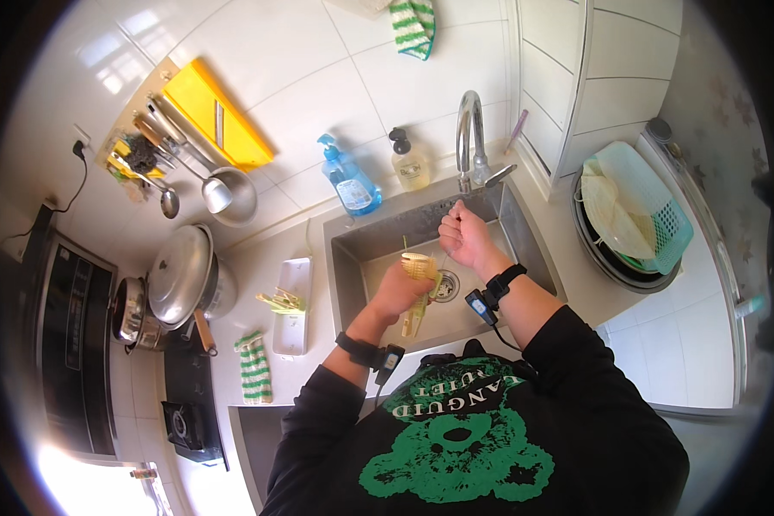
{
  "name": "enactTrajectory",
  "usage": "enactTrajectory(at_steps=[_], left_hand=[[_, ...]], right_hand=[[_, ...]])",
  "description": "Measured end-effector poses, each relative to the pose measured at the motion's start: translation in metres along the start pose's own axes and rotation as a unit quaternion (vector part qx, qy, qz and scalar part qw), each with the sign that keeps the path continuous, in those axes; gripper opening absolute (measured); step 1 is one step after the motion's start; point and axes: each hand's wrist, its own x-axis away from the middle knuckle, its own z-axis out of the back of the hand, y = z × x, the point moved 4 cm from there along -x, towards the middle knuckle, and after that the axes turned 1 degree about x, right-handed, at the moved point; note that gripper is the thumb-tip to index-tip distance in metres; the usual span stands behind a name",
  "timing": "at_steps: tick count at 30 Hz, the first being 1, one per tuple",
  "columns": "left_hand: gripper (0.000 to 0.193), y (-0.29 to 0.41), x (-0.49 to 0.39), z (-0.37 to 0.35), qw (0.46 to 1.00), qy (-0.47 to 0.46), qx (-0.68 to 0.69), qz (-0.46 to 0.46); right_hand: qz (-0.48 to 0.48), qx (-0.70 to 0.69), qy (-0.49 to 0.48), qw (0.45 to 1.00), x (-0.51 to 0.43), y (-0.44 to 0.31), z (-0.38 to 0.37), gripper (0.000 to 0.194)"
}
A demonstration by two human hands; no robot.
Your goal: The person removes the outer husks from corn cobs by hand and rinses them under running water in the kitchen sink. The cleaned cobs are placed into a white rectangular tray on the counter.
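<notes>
Over the steel sink (387, 329), my left hand (396, 290) is closed around a bundle of yellowish combs and brushes (418, 266), whose exact kinds are partly hidden by the fingers. My right hand (466, 237) is curled into a loose fist below the chrome faucet (469, 122); whether it holds something small cannot be told. The sink drain (448, 286) lies between and below the hands. On the counter left of the sink, several yellow-green clips or pegs (284, 302) lie across a white tray (291, 335).
Behind the sink stand a blue pump bottle (351, 180) and a clear bottle with a black cap (409, 164). A striped cloth (254, 371) lies on the left counter. Pots (184, 277) stand further left. Basins with a teal basket (667, 219) are at the right.
</notes>
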Motion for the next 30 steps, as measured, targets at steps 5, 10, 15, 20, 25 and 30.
enactTrajectory(at_steps=[5,10,15,20,25,30], left_hand=[[0.014,0.000,-0.001,0.003,0.996,-0.008,0.087,0.003],[0.016,-0.003,-0.003,0.004,0.998,0.042,0.025,-0.030],[0.016,-0.003,-0.001,0.003,0.999,0.023,0.011,-0.026],[0.015,-0.004,-0.001,0.004,0.996,0.021,0.075,-0.039],[0.018,-0.008,0.000,0.007,0.997,0.027,0.066,-0.017],[0.019,0.001,0.000,0.005,0.994,0.028,0.081,-0.061]], right_hand=[[0.060,-0.078,0.014,0.995,-0.008,0.013,0.012,0.033],[0.031,0.080,0.020,0.996,0.000,0.032,-0.004,0.039],[0.053,0.028,0.061,0.996,0.002,0.018,-0.012,0.045],[-0.018,0.065,0.053,0.996,0.003,0.040,-0.009,0.039],[0.056,0.034,0.045,0.997,0.002,0.030,-0.011,0.029],[-0.003,0.082,0.062,0.995,0.003,0.045,-0.013,0.021]])
